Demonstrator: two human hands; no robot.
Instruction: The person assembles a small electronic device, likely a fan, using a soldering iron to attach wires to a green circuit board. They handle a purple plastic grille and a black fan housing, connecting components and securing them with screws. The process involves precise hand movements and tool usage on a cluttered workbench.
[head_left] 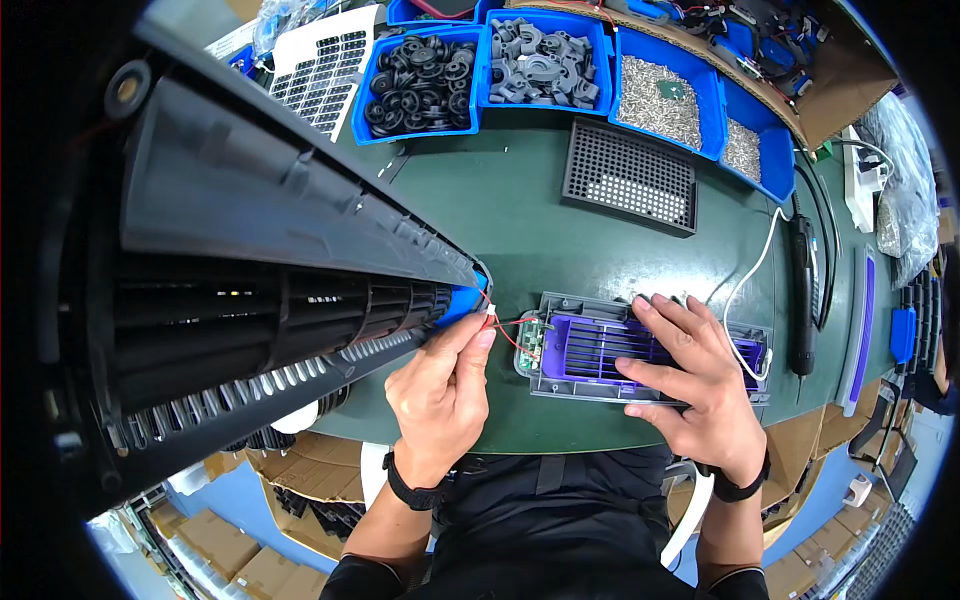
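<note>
Between thumb and forefinger, my left hand (445, 385) pinches a small white wire connector (491, 311) with red wires. Those wires link a green circuit board (530, 343) to the end of a long black fan housing (230, 200), which looms large at the left. The board sits at the left end of a grey and purple slatted panel (600, 350) lying on the table. My right hand (690, 375) rests on this panel with its fingers spread, covering part of the slats. A white cable (745, 290) runs to the panel's right end.
Blue bins of black wheels (420, 80), grey plastic parts (545, 62) and small screws (660, 105) line the back of the green table (480, 190). In front of them lies a black perforated tray (632, 178). A black electric screwdriver (803, 295) lies at the right.
</note>
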